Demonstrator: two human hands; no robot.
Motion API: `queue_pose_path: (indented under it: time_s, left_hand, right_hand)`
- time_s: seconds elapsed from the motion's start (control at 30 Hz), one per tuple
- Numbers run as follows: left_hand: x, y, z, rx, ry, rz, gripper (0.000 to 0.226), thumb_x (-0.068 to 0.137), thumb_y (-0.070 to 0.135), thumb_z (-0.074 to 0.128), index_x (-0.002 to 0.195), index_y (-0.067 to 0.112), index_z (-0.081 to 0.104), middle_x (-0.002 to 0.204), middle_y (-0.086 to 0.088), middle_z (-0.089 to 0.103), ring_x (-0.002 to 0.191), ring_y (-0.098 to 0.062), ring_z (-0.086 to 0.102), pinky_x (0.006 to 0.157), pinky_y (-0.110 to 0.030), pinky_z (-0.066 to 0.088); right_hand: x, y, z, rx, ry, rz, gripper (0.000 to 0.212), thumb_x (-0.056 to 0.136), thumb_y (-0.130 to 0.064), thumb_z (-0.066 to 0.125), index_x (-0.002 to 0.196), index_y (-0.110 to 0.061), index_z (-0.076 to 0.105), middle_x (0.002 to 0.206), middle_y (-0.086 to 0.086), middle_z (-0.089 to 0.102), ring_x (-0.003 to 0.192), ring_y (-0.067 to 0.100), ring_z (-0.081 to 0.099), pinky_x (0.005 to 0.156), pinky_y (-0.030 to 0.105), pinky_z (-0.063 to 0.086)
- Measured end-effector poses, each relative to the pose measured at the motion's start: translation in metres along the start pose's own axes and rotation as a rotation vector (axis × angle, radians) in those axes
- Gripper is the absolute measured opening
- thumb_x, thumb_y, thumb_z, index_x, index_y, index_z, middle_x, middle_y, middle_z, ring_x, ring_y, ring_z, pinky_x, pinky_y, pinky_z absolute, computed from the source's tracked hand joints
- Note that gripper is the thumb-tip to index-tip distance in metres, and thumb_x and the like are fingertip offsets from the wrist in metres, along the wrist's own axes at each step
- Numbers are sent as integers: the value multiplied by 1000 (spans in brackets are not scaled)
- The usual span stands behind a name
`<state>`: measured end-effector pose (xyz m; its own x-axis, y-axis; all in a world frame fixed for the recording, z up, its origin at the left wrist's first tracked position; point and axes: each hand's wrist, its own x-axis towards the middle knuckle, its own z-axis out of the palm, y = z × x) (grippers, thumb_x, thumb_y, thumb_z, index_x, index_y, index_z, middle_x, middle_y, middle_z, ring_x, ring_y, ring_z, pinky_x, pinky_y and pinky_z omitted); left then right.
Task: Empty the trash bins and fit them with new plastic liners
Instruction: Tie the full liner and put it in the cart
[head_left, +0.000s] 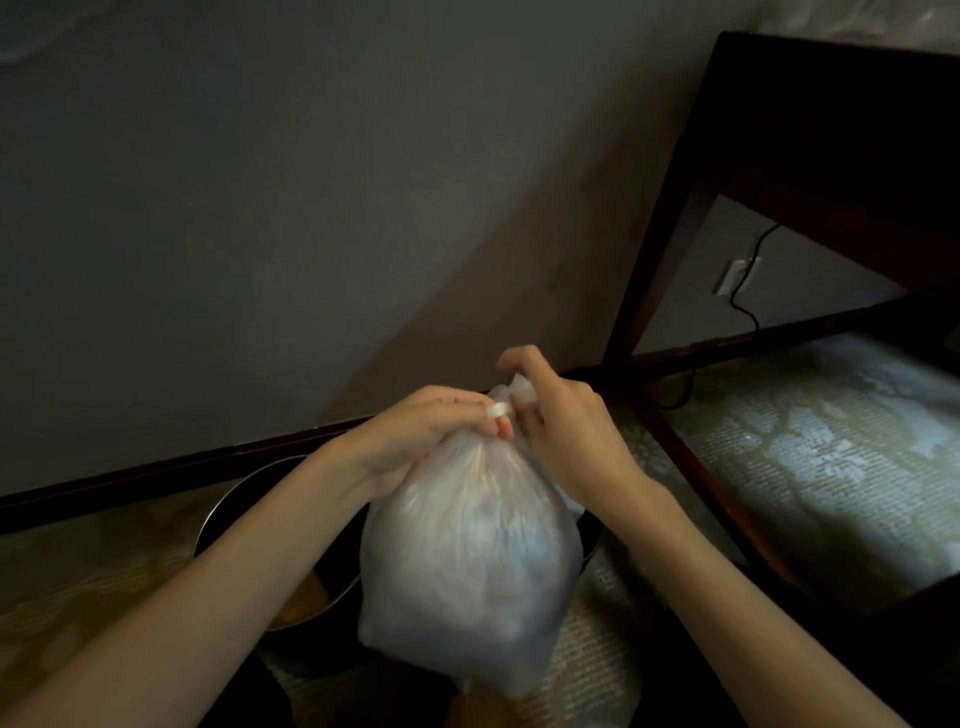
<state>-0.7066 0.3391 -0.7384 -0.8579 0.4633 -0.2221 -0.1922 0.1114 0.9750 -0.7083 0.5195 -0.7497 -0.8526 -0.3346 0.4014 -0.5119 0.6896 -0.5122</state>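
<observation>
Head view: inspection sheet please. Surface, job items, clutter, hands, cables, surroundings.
Surface: patterned carpet, dimly lit.
Job's things: full translucent trash bag, neck gathered, held in front of a dark round bin.
Clutter: nothing seen.
Hands: left hand grips the bag's neck; right hand pinches the twisted top.
Cables: black cable drops from wall outlet to the floor.
Surroundings: grey wall; dark wooden table on the right.
</observation>
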Motion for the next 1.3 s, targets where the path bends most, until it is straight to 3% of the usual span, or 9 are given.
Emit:
queue_pose_path:
  time_s: [0.17, 0.3, 0.43, 0.6, 0.77, 0.87, 1.0, 1.17, 1.3]
  left_hand:
    - [-2, -11, 3, -190, 77, -7, 23, 91, 13, 63, 110, 17, 75, 112, -13, 73, 105, -23, 69, 88, -30, 54]
    - [1, -17, 5, -177, 157, 73, 23, 94, 16, 61, 112, 18, 75, 115, -8, 72, 113, -21, 66, 101, -34, 47]
    - [3, -14, 11, 126, 277, 156, 24, 99, 16, 55, 114, 15, 73, 124, -3, 63, 121, -15, 57, 107, -30, 41]
    - [-3, -5, 16, 950, 454, 556, 22, 98, 17, 53, 107, 15, 73, 128, 8, 58, 111, -8, 58, 93, -31, 48]
    - [-7, 7, 15, 1039, 495, 822, 17, 92, 5, 60, 103, 6, 73, 125, 2, 65, 108, -13, 66, 82, -35, 57]
    - [-8, 11, 13, 1063, 476, 910, 11, 89, 9, 66, 96, 8, 74, 110, 2, 70, 100, -13, 69, 76, -36, 58]
    - [-11, 18, 7, 979, 362, 895, 3, 82, 7, 76, 85, 8, 74, 95, 2, 71, 90, -11, 69, 73, -36, 56]
    - [-19, 19, 1, 844, 202, 684, 17, 79, 11, 79, 80, 17, 63, 80, 9, 68, 76, -6, 68, 65, -36, 54]
    - [-26, 20, -1, 758, 141, 627, 16, 81, 13, 78, 85, 21, 65, 83, 7, 69, 79, -12, 69, 69, -38, 55]
  right_hand:
    - [-4, 11, 4, -25, -23, 66, 12, 93, -29, 62, 102, -24, 55, 75, -10, 61, 71, 13, 61, 60, 37, 50]
    - [-10, 14, 3, 112, 55, 172, 9, 94, -22, 60, 92, -31, 59, 65, -17, 62, 66, -2, 60, 50, 11, 40]
    - [-10, 12, -3, 252, 116, 276, 11, 93, -21, 63, 87, -29, 67, 63, -13, 64, 58, 2, 63, 51, 18, 49]
    - [-2, 0, -12, 386, 122, 283, 9, 92, -25, 66, 85, -30, 68, 62, -2, 65, 57, 7, 64, 52, 24, 51]
    - [5, -9, -15, 430, 146, 303, 9, 90, -19, 64, 89, -25, 69, 63, -11, 68, 58, 6, 65, 53, 25, 51]
    - [4, -12, -16, 510, 165, 333, 14, 87, -10, 63, 92, -18, 73, 64, -2, 70, 58, 9, 66, 54, 26, 51]
    - [5, -12, -26, 372, -25, 219, 21, 92, -8, 61, 104, -16, 76, 67, 0, 70, 60, 12, 67, 58, 26, 56]
    - [13, -18, -48, 70, -402, 42, 19, 91, -8, 61, 94, -19, 76, 65, -10, 65, 60, 5, 66, 61, 21, 55]
    - [16, -20, -53, -101, -451, -73, 11, 92, -20, 63, 97, -19, 73, 69, -19, 54, 70, 0, 55, 63, 16, 40]
